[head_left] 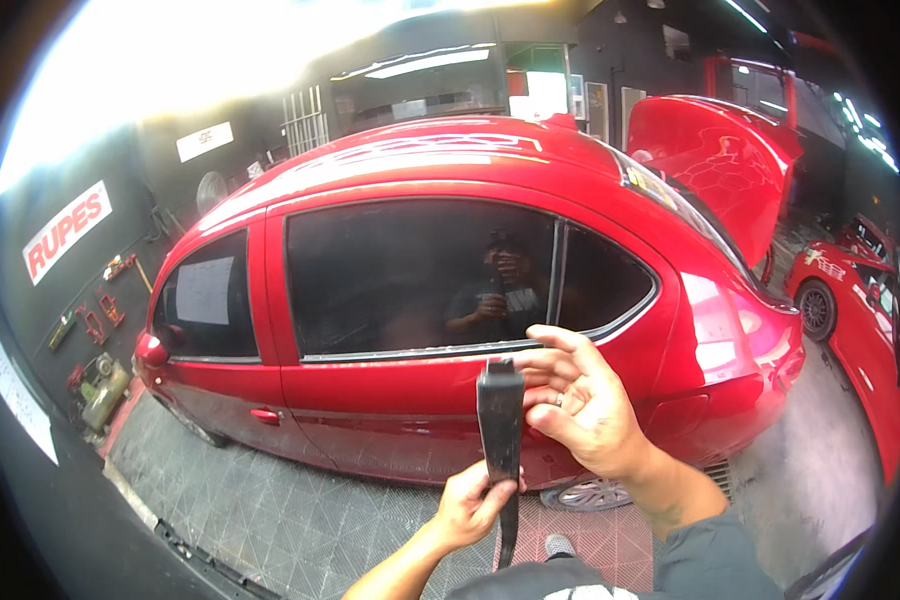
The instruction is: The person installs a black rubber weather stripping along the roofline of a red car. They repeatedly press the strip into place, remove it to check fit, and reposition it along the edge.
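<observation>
My left hand [464,508] grips a long, narrow black piece [499,418] near its lower part, its fingers wrapped round it. The piece looks like plastic trim; it stands nearly upright, with a thicker, squared upper end and a thin tail pointing down. Beside that upper end my right hand [595,412] is raised with its fingers apart, a ring on one of them. Whether its fingertips touch the piece I cannot tell. Directly behind both hands is the side of a red car [380,385], with dark windows [410,275] and a bright strip [410,353] under the glass.
A raised red panel [710,165] stands at the car's rear. Another red car [850,310] is parked at the right. Along the left wall are red tools [98,318] and a green machine [105,390]. Grey floor tiles [260,515] lie between me and the car.
</observation>
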`<action>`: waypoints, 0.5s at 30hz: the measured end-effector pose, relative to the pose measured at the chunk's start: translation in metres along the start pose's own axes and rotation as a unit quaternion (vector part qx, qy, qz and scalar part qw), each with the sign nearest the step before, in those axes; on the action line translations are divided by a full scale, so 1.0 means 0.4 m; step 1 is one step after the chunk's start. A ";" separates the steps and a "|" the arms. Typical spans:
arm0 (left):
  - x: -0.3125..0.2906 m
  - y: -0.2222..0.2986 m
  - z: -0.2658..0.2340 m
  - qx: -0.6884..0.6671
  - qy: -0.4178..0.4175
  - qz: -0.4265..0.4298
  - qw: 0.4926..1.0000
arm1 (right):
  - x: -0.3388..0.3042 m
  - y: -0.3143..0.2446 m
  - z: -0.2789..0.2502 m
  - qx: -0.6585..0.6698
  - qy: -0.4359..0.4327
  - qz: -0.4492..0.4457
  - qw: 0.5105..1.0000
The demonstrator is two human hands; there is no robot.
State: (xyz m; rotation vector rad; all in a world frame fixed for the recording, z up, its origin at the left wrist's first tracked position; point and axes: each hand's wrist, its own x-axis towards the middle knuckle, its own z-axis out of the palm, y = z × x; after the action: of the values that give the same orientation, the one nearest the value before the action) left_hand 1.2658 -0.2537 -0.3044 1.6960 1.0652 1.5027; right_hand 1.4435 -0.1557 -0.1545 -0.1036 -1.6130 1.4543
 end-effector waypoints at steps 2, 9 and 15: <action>0.090 0.138 -0.038 -0.047 0.035 0.060 0.996 | -0.044 0.062 0.032 0.109 -0.006 0.001 0.994; 0.409 0.596 -0.212 -0.044 0.087 0.151 0.984 | -0.374 0.443 0.168 0.081 -0.127 0.303 0.941; 0.505 0.931 -0.515 0.046 0.237 0.276 0.930 | -0.536 0.569 0.120 -0.047 -0.113 0.313 0.942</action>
State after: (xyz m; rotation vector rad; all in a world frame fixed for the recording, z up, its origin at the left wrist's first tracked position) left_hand 1.1280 -0.2659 0.1459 1.8397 0.9327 2.3452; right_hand 1.4200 -0.2539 -0.4544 -0.5667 -1.9405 1.9170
